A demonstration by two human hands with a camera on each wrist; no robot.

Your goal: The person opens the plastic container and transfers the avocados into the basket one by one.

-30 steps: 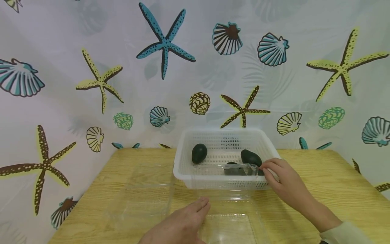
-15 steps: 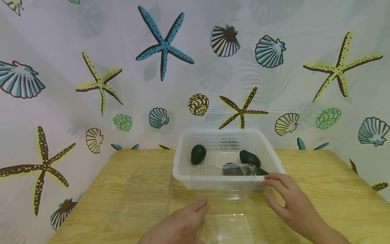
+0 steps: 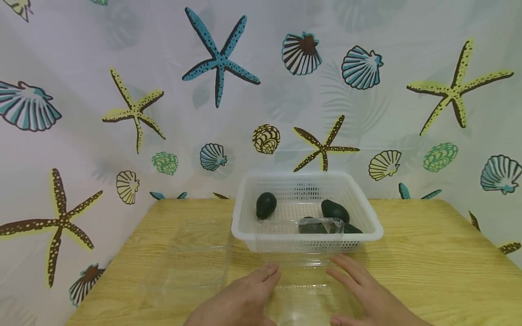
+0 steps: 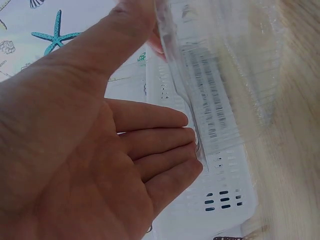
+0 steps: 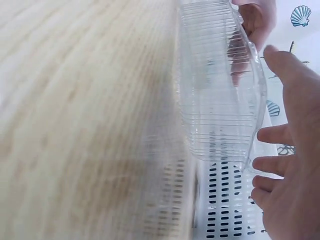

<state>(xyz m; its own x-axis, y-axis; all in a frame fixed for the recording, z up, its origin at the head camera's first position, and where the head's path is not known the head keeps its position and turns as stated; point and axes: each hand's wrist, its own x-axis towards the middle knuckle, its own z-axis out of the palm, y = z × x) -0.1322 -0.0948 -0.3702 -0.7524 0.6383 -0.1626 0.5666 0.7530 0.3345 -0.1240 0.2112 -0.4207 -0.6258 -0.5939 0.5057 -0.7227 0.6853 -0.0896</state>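
Observation:
A clear plastic clamshell container (image 3: 303, 305) lies unfolded on the table, its far flap raised against the basket. My left hand (image 3: 240, 296) is at its left side with straight fingers; in the left wrist view the fingertips (image 4: 190, 165) meet the clear rim. On the other side is my right hand (image 3: 367, 294), fingers spread, close to the container wall (image 5: 220, 100). Whether the right fingertips touch the plastic I cannot tell. Behind stands a white perforated basket (image 3: 369, 233) holding several dark green avocados (image 3: 266, 205).
Left of the hands, more clear plastic packaging (image 3: 195, 267) lies on the wooden table (image 3: 428, 253). A white curtain (image 3: 244, 117) printed with starfish and shells hangs behind the table.
My right hand has let go of an avocado at the basket's right front corner and moved back toward me, to the container's right side. The left hand has stayed put.

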